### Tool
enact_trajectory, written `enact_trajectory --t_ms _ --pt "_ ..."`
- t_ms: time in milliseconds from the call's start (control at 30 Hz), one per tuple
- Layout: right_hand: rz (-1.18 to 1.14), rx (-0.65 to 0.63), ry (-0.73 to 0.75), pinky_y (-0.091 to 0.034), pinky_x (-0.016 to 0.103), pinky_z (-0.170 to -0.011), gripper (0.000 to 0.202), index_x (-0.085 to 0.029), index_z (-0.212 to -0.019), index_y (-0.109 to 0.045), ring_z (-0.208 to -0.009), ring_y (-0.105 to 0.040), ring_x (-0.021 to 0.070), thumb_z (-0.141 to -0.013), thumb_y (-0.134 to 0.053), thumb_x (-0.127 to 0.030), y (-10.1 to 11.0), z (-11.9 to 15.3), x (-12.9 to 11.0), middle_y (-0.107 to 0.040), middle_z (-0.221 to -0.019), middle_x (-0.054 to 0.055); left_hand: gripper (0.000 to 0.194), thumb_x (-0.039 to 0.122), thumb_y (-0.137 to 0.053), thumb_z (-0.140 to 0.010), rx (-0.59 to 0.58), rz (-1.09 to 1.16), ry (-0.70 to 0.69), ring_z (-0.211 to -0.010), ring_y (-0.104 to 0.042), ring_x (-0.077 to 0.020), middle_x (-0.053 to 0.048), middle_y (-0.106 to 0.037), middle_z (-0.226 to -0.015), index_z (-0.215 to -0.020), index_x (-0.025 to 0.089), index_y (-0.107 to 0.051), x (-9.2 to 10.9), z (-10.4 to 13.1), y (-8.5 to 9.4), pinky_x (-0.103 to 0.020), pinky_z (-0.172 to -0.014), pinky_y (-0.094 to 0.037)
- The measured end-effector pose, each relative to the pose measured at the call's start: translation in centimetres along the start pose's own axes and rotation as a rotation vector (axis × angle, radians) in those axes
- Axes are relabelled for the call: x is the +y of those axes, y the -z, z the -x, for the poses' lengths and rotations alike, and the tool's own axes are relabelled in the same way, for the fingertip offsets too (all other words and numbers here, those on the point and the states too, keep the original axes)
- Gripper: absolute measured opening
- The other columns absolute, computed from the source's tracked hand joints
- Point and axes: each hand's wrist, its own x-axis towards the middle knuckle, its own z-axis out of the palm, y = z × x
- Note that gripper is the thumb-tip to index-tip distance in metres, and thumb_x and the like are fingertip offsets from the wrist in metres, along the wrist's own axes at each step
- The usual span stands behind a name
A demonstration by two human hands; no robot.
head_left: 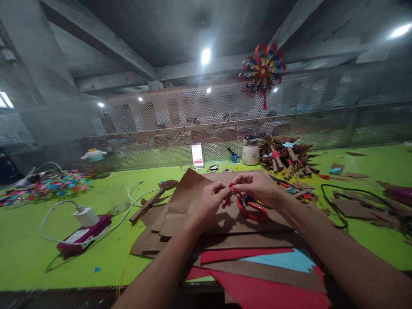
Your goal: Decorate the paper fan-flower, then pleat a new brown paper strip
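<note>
My left hand (216, 198) and my right hand (252, 186) meet above a stack of brown paper (186, 221). Between their fingertips is a small red piece (231, 188), pinched from both sides. Scissors with red handles (252, 211) lie on the brown paper just below my right hand. Red paper (267, 287) and light blue paper (283, 259) stick out from under the stack near the table's front edge. A rolled brown paper piece (148, 206) with a fan-like end rests left of the stack.
On the green table (119, 266) are a purple power strip (83, 236) with a white cable, colourful stars (64, 184) at left, a pale jug (250, 152), a pile of brown paper rolls (286, 159) and a black cable (347, 223) at right.
</note>
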Motion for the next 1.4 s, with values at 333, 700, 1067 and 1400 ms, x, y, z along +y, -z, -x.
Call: enact_trajectory --t_ms 333,700,1067,1400 --pt "0.014 0.039 0.101 -0.045 0.027 -0.060 0.027 -0.014 -0.084 -0.065 -0.061 -0.058 0.0125 -0.065 -0.073 -0.031 -0.4 -0.1 0.2 -0.064 -0.070 0.003 0.027 0.035 -0.071 -0.068 0.060 0.201 0.004 -0.055 -0.053 -0.0104 -0.003 -0.062 -0.064 -0.073 0.012 -0.056 0.2 0.0 -0.1 -0.023 -0.051 -0.037" --pt "0.330 0.123 0.247 -0.048 0.028 -0.054 0.023 -0.016 -0.080 -0.073 -0.056 -0.058 0.0145 -0.069 -0.069 -0.036 -1.8 0.4 -1.2 -0.067 -0.065 0.005 0.017 0.025 -0.066 -0.070 0.076 0.209 0.044 -0.052 -0.053 -0.0101 -0.003 -0.062 -0.061 -0.070 0.012 -0.054 0.6 0.2 0.3 -0.021 -0.049 -0.035" --pt "0.353 0.155 0.382 -0.048 0.026 -0.050 0.022 -0.014 -0.079 -0.072 -0.053 -0.058 0.0129 -0.070 -0.067 -0.033 -1.6 0.2 -0.4 -0.066 -0.064 0.005 0.016 0.023 -0.065 -0.069 0.126 0.199 0.063 -0.052 -0.054 -0.0111 -0.005 -0.063 -0.063 -0.069 0.012 -0.054 1.1 0.4 0.0 -0.021 -0.048 -0.036" --pt "0.491 0.104 0.396 -0.047 0.025 -0.052 0.019 -0.015 -0.076 -0.073 -0.057 -0.057 0.0131 -0.072 -0.064 -0.032 -1.7 0.3 -0.6 -0.066 -0.065 0.005 0.030 0.040 -0.054 -0.081 -0.088 0.127 0.169 -0.047 -0.047 -0.0081 -0.004 -0.058 -0.057 -0.073 0.011 -0.057 0.0 -0.1 0.9 -0.021 -0.046 -0.032"
